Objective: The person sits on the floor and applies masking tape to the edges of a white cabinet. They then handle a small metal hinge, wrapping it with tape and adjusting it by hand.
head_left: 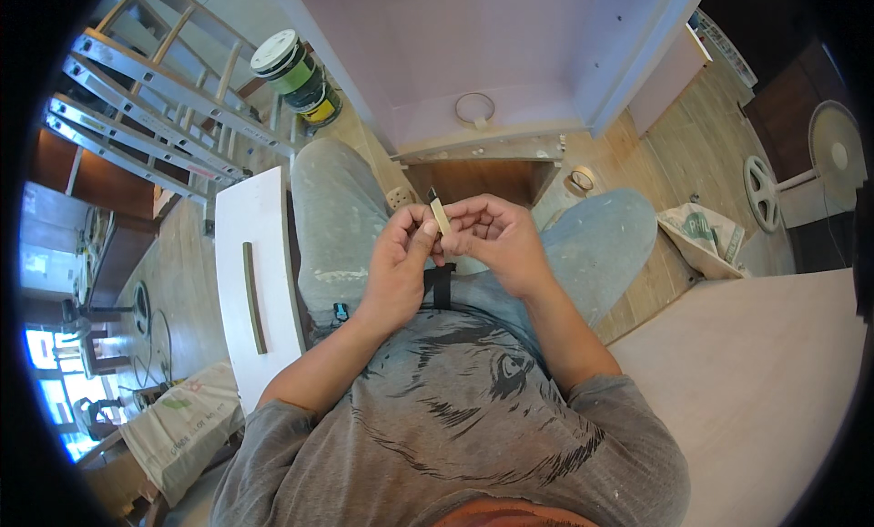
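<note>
Passage I have: twelve o'clock, between the knees into the open cabinet. Obstacles: white panel, nine; ladder, ten; bucket, eleven.

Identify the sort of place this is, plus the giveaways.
Probably an indoor room under renovation or furniture work: a metal ladder, a lidded bucket and an open-fronted pale cabinet suggest it.
</note>
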Motion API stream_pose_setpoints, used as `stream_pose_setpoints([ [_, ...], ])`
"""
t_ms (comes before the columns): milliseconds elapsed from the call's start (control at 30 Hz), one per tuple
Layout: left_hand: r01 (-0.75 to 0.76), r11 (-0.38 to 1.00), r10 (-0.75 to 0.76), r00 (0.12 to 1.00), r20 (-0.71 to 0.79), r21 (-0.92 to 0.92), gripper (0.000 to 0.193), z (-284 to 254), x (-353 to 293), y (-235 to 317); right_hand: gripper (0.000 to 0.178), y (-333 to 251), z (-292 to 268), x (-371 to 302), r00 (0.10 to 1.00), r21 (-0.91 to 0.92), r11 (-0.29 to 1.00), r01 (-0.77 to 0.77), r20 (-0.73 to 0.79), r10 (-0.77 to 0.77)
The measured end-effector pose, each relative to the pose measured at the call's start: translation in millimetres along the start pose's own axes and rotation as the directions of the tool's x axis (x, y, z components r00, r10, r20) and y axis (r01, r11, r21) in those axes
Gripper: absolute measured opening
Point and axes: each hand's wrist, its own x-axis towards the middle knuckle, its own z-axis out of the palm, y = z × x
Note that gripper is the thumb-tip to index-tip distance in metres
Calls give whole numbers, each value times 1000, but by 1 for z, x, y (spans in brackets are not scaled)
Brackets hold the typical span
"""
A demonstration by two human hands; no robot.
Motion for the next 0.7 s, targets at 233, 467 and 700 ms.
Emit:
stream_pose_setpoints([
  [233, -88, 985, 84, 996, 32, 148, 13, 4, -2, 8, 20, 5, -11, 0, 978, 335, 926, -173, 171, 121],
  [467, 33, 994, -23, 995, 98, -101, 13, 3, -3, 8, 14, 8, -13, -2, 959, 392, 899, -198, 267, 95],
  [700, 18, 967, -6, 999, 50, -253, 14, 7, -3, 21, 16, 6, -13, 0, 957, 446, 872, -204, 280, 81],
])
